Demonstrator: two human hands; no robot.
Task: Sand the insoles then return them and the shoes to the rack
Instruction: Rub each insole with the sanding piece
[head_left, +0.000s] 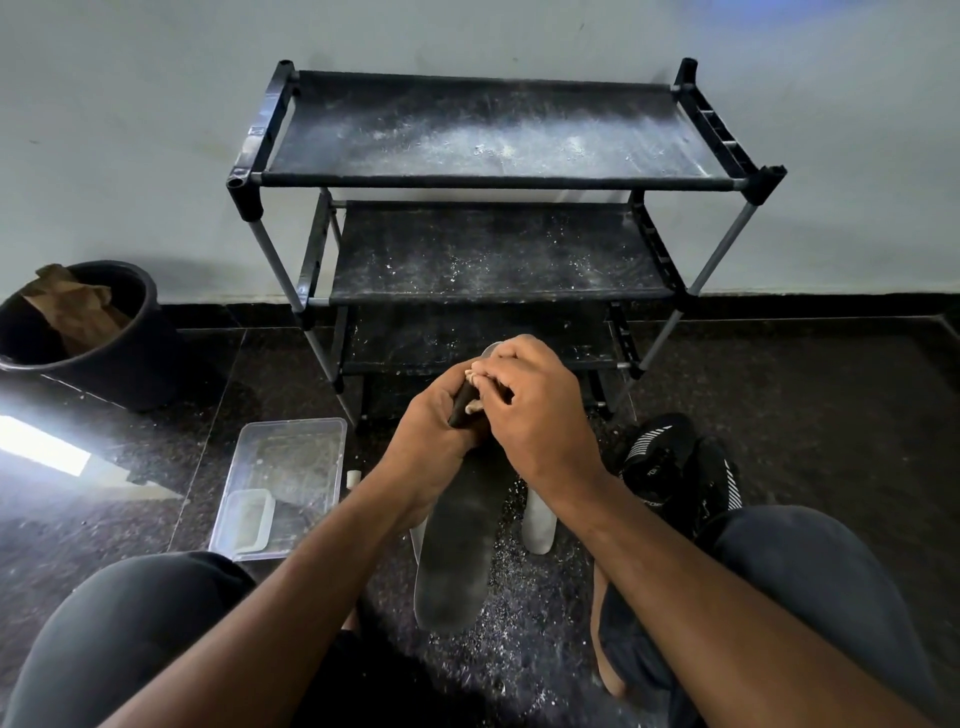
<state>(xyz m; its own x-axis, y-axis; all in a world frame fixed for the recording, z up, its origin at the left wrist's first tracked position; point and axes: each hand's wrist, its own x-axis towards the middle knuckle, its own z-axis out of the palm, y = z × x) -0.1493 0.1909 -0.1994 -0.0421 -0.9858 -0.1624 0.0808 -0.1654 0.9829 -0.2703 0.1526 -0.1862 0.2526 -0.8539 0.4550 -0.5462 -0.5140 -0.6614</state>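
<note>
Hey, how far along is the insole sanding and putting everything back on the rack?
Sanding dust litters the floor. In hand: the left hand and right hand work the toe end of a dark insole. Left: the rack holds nothing, and the black shoes sit on the floor.

Home corner: shoe rack (498, 171) by wall, granite floor (831, 395), bin (130, 358).

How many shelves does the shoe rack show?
3: top shelf, middle shelf, and a lower shelf partly behind the hands. Another beneath may be hidden.
</note>
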